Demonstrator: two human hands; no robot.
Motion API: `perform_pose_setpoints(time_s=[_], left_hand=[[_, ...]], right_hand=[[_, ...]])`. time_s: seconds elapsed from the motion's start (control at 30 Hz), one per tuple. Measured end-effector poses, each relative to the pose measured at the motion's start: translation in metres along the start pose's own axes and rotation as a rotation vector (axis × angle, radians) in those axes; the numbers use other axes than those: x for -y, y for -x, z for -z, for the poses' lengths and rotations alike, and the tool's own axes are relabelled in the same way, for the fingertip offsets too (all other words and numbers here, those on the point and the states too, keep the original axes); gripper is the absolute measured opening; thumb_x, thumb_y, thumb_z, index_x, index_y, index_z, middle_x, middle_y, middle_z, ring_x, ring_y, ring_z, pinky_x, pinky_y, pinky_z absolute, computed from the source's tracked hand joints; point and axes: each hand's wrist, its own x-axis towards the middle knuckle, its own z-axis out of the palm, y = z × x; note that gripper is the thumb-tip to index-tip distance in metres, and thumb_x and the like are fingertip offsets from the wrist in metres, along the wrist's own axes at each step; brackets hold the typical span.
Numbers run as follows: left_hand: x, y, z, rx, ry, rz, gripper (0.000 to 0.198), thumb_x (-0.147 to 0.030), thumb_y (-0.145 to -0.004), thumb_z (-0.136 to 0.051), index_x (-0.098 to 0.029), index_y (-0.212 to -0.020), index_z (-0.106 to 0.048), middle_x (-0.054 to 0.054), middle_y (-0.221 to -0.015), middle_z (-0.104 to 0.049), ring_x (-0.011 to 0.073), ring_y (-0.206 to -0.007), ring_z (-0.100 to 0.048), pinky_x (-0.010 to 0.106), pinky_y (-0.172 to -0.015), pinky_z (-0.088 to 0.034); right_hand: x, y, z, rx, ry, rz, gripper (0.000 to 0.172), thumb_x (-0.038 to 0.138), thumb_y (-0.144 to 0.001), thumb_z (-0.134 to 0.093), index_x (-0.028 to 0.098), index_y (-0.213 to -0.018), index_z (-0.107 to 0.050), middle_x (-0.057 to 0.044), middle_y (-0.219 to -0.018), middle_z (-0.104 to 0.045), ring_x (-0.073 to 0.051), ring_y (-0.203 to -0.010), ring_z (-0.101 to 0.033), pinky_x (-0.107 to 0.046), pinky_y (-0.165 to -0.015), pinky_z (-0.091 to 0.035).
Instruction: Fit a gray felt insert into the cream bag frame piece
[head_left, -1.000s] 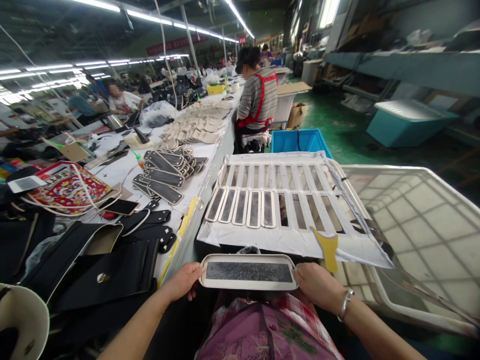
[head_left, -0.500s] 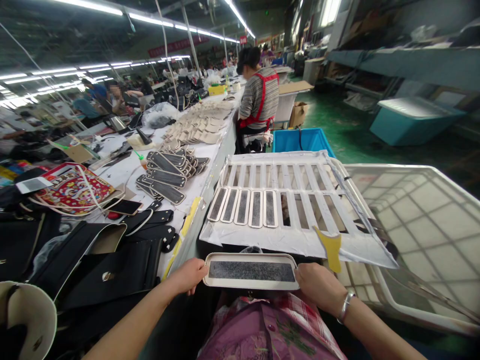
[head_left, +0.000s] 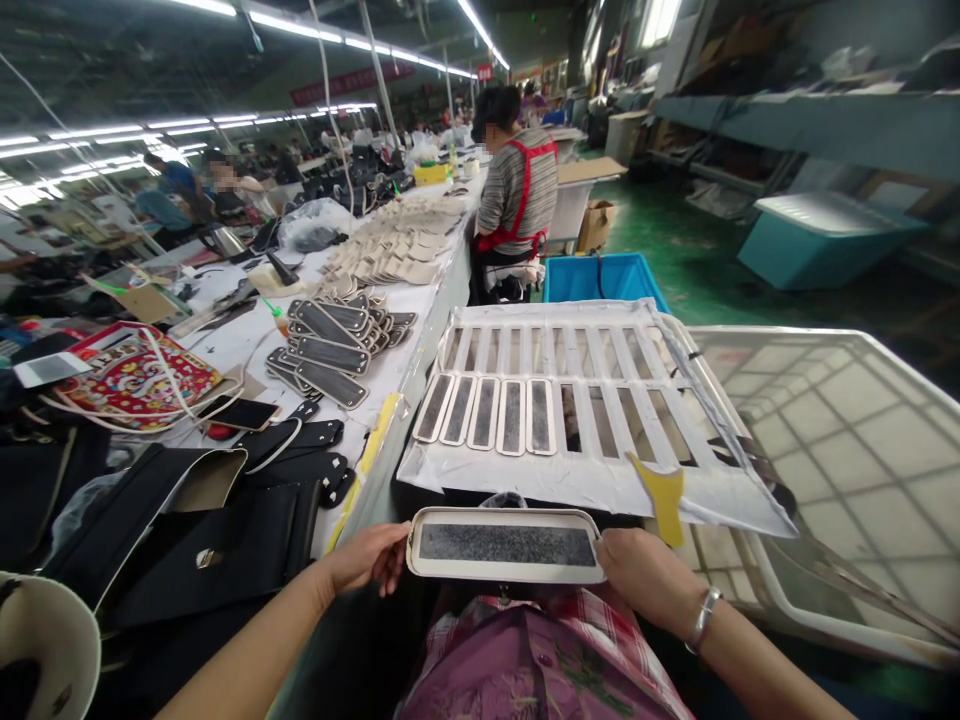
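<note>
The person is holding a long cream-rimmed panel [head_left: 506,544] with a dark grey middle crosswise at the lower centre of the frame, just in front of the purple clothing [head_left: 517,660]. The left hand [head_left: 367,558] is pinching the panel's left end, its grip grasping the rim with the fingertips while the lower fingers are hanging loosely curled below. The right hand [head_left: 645,575], wearing a silver bangle [head_left: 703,618], is grasping the right end with a firmer, more folded grip. Something dark, perhaps a loop, is showing just above the panel's upper edge, though too little of it is visible to be sure. A white slotted rack [head_left: 517,478] is lying beyond the panel, right of centre; five rimmed pieces [head_left: 482,415] are resting side by side on its left part, and a yellow forked tool [head_left: 664,500] is lying over its near edge. A white crate [head_left: 795,338] is standing at the right. On the worktop [head_left: 391,362], dark straps [head_left: 330,355] are lying heaped left of centre, pale pieces [head_left: 382,250] are spreading behind them, and black bags [head_left: 187,560] are filling the lower left. A co-worker [head_left: 517,200] in a striped top is sitting at the upper centre.
</note>
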Motion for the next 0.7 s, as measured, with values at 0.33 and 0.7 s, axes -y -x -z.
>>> perform_pose_setpoints(time_s=[0.33, 0.7], left_hand=[[0.014, -0.007, -0.013, -0.209, 0.092, -0.049, 0.049, -0.065, -0.067, -0.056, -0.018, -0.059, -0.041, -0.008, -0.04, -0.04, 0.0059, -0.03, -0.038, 0.016, -0.029, -0.027], [0.009, -0.008, -0.025, -0.237, -0.033, -0.002, 0.041, -0.058, -0.069, -0.051, -0.022, -0.057, -0.035, -0.01, -0.039, -0.032, 0.0071, -0.035, -0.03, 0.021, -0.038, -0.034]], right_hand=[[-0.001, -0.004, -0.005, -0.057, -0.085, -0.012, 0.029, 0.007, -0.083, -0.037, 0.012, -0.067, -0.06, -0.009, -0.063, -0.063, -0.016, -0.054, -0.059, -0.024, -0.045, -0.031], [0.001, 0.007, 0.0, 0.082, -0.251, -0.197, 0.043, 0.02, -0.094, -0.024, 0.008, -0.081, -0.064, -0.014, -0.075, -0.067, -0.017, -0.071, -0.065, -0.023, -0.061, -0.045]])
